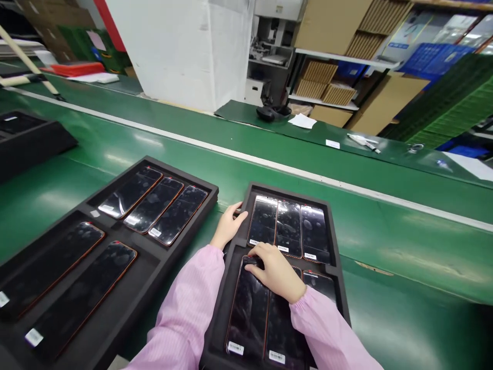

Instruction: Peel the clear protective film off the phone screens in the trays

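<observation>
Two black foam trays lie on a green belt. The right tray (pixel 334 241) holds several glossy black phone screens with orange edges, in a far row (pixel 288 226) and a near row (pixel 246 308). My left hand (pixel 228 225) grips that tray's left rim, fingers curled over the edge. My right hand (pixel 274 271) rests on the top end of the near-row screens, fingers bent down onto the glass. Both arms wear pink sleeves. The left tray (pixel 162 262) carries more screens (pixel 154 204), untouched.
A third black tray (pixel 31 137) sits at the far left. Beyond a white strip, the far bench holds papers (pixel 302 121), a pen (pixel 365 142) and a dark device (pixel 272 112). Shelves with cardboard boxes (pixel 327 87) and green crates (pixel 450 103) stand behind.
</observation>
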### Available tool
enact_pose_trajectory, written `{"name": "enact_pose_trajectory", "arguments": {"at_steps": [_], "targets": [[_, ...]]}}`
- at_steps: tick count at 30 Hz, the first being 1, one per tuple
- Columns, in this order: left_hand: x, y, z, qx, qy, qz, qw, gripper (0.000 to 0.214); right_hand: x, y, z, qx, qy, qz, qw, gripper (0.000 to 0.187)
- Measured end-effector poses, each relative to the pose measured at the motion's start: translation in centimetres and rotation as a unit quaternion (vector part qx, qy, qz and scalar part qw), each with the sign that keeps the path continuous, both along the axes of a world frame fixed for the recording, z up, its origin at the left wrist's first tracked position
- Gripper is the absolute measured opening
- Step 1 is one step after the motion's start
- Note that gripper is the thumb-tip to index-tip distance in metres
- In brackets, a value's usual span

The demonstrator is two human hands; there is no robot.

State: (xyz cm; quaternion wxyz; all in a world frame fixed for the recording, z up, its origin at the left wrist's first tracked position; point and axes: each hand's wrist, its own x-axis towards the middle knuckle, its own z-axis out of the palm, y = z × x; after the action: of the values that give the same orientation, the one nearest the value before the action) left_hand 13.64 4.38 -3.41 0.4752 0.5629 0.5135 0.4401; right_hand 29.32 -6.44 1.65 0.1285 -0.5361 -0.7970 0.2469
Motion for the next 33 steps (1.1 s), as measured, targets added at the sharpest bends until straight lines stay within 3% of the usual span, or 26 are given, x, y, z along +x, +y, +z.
{"name": "enact_pose_trajectory", "arguments": {"at_steps": [4,9,15,19,24,29,33], "targets": [[0.0,-0.1,0.0,0.002,0.004,0.002,1.000,0.044,-0.2,-0.2,0.0,-0.023,0.025,-0.014,0.999,0.018],[-0.2,-0.2,0.1,0.004,0.014,0.000,1.000,0.043,-0.1,-0.2,-0.4,0.009,0.074,0.015,0.997,0.016],[-0.4,0.1,-0.3,0.006,0.026,0.007,1.000,0.044,0.5,-0.1,-1.2,0.039,0.069,0.043,0.996,0.016],[-0.4,0.1,-0.3,0.008,0.017,0.005,1.000,0.043,0.6,0.0,-0.6,0.046,0.055,0.057,0.996,0.007],[-0.5,0.0,-0.1,0.010,0.012,0.002,1.000,0.042,2.5,0.3,0.8,-0.025,0.103,0.071,0.992,0.020],[-0.5,0.0,-0.1,0.003,0.016,-0.005,1.000,0.044,4.7,0.5,1.1,-0.146,0.186,0.023,0.971,0.016],[-0.5,0.2,-0.4,0.005,0.012,-0.006,1.000,0.043,5.1,0.4,0.9,-0.179,0.209,0.000,0.961,0.014]]}}
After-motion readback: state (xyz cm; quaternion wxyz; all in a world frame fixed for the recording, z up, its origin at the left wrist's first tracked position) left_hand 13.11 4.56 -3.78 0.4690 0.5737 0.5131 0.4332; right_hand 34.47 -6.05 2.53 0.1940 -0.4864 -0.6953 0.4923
